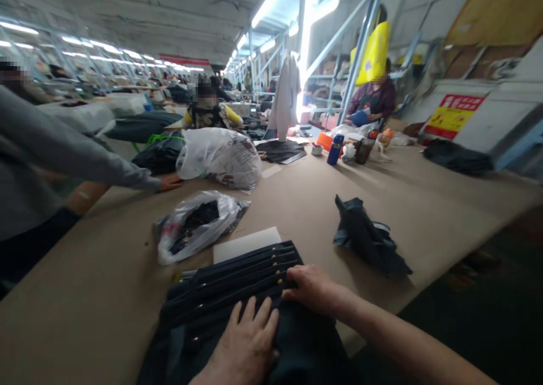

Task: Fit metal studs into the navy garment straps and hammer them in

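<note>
Both hands lay flat and open on the stack of dark garments [237, 283] at the table's [106, 294] near edge: left hand [248, 345] palm down, right hand [314, 288] beside it.

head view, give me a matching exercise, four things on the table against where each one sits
Things:
1. stack of dark garments
2. crumpled dark cloth
3. blue bottle
4. clear bag with dark pieces

Places:
A. far across the table, upright
B. under both hands, near edge
C. alone, right of the stack
D. left of the white sheet

Pairs: 1-B, 2-C, 3-A, 4-D
</note>
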Demonstrator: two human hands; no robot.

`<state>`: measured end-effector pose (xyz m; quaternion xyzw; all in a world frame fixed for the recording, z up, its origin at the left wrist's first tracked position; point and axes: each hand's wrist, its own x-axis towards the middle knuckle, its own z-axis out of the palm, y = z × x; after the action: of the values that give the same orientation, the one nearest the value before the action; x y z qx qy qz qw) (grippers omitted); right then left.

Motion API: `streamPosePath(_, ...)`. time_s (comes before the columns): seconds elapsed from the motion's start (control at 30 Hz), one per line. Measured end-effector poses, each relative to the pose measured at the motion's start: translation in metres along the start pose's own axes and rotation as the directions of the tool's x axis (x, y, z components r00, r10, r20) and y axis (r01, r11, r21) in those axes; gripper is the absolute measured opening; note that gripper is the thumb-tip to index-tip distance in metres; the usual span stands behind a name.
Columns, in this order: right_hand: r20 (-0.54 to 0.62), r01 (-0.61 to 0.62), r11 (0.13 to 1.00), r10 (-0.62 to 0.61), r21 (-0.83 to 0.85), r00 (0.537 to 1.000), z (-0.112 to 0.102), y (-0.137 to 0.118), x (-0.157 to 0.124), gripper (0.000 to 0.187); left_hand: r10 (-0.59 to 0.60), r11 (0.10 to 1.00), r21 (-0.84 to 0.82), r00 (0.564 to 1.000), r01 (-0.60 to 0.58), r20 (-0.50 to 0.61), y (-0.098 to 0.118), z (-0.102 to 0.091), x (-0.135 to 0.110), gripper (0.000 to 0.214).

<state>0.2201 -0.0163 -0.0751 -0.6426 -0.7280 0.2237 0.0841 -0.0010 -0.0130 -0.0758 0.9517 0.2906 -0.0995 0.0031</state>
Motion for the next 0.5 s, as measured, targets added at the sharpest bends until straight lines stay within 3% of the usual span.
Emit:
streamPosePath(0.07, -0.203, 0.064, 0.998, -0.059, 0.016, 0.977, -0.019, 0.014, -0.01, 0.032, 0.08, 0.995, 0.065, 0.99, -0.073, -0.119, -0.005, 0.027, 0.001, 0.058)
streamPosePath(0.1, -0.347, 0.056, 0.998, -0.051, 0.005, 0.937, -0.031, 0.026, -0.018, 0.034, 0.136, 0.986, 0.12, 0.97, -0.113, -0.204, -0.01, 0.036, 0.001, 0.06)
streamPosePath(0.13, -0.492, 0.019, 1.0, -0.018, -0.003, 0.87, -0.044, 0.041, -0.025, 0.036, 0.193, 0.973, 0.181, 0.937, -0.145, -0.291, -0.017, 0.043, 0.001, 0.06)
streamPosePath(0.2, -0.71, -0.12, 0.992, 0.116, 0.045, 0.694, -0.068, 0.081, -0.039, 0.044, 0.279, 0.945, 0.276, 0.869, -0.174, -0.409, -0.029, 0.05, 0.003, 0.059)
streamPosePath(0.23, -0.753, -0.19, 0.976, 0.205, 0.107, 0.625, -0.077, 0.104, -0.045, 0.052, 0.295, 0.939, 0.3, 0.848, -0.171, -0.441, -0.034, 0.051, 0.006, 0.059)
streamPosePath(0.27, -0.753, -0.25, 0.951, 0.3, 0.184, 0.585, -0.084, 0.127, -0.05, 0.06, 0.296, 0.938, 0.306, 0.839, -0.164, -0.457, -0.038, 0.05, 0.01, 0.059)
streamPosePath(0.3, -0.715, -0.293, 0.918, 0.392, 0.265, 0.579, -0.089, 0.15, -0.054, 0.068, 0.284, 0.943, 0.294, 0.842, -0.158, -0.458, -0.041, 0.049, 0.014, 0.058)
streamPosePath(0.33, -0.647, -0.318, 0.884, 0.467, 0.342, 0.602, -0.091, 0.171, -0.056, 0.074, 0.254, 0.954, 0.263, 0.857, -0.145, -0.449, -0.043, 0.047, 0.019, 0.058)
streamPosePath(0.4, -0.474, -0.34, 0.825, 0.544, 0.451, 0.692, -0.089, 0.201, -0.057, 0.079, 0.167, 0.981, 0.156, 0.907, -0.113, -0.388, -0.042, 0.039, 0.023, 0.057)
streamPosePath(0.47, -0.351, -0.34, 0.807, 0.535, 0.483, 0.769, -0.079, 0.21, -0.044, 0.077, 0.071, 0.997, 0.009, 0.956, -0.071, -0.284, -0.035, 0.028, 0.019, 0.056)
streamPosePath(0.5, -0.369, -0.318, 0.83, 0.503, 0.459, 0.781, -0.072, 0.206, -0.031, 0.073, 0.044, 0.996, -0.066, 0.971, -0.061, -0.237, -0.029, 0.021, 0.014, 0.057)
